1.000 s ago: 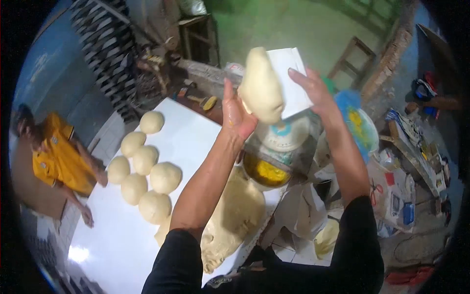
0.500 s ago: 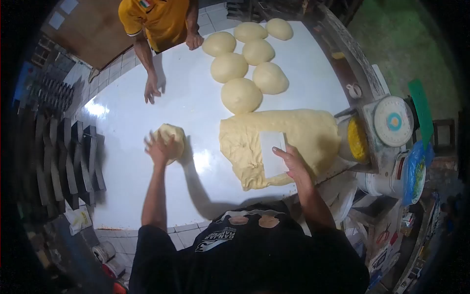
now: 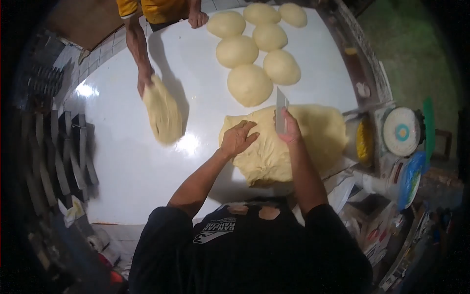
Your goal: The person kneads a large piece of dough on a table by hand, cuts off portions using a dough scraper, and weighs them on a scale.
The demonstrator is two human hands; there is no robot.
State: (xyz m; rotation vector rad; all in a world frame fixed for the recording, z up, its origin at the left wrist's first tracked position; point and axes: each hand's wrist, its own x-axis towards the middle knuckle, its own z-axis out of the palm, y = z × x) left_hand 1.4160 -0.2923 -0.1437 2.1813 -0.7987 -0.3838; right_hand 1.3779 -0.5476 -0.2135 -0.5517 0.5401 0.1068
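Observation:
A wide slab of dough (image 3: pixel 318 132) lies on the white table (image 3: pixel 117 166) in front of me. My left hand (image 3: pixel 238 138) rests on its left part, fingers spread and holding nothing. In my right hand (image 3: pixel 290 126) is a flat scraper (image 3: pixel 281 110), held upright on edge over the slab. Several round dough balls (image 3: pixel 249 85) sit beyond the slab. To the left, a co-worker's hand (image 3: pixel 146 82) grips one end of a stretched dough piece (image 3: pixel 165 115).
The co-worker in a yellow shirt (image 3: pixel 164 11) stands at the table's far side. At the right are a round-dialled scale (image 3: pixel 401 132), a container of yellow stuff (image 3: pixel 363 141) and a blue plastic bag (image 3: pixel 411 181). Dark stacked racks (image 3: pixel 58 152) stand at the left.
My left hand has left the separate dough piece and moved right onto the slab. The co-worker's hand has taken hold of that piece, now stretched. The scraper has turned on edge.

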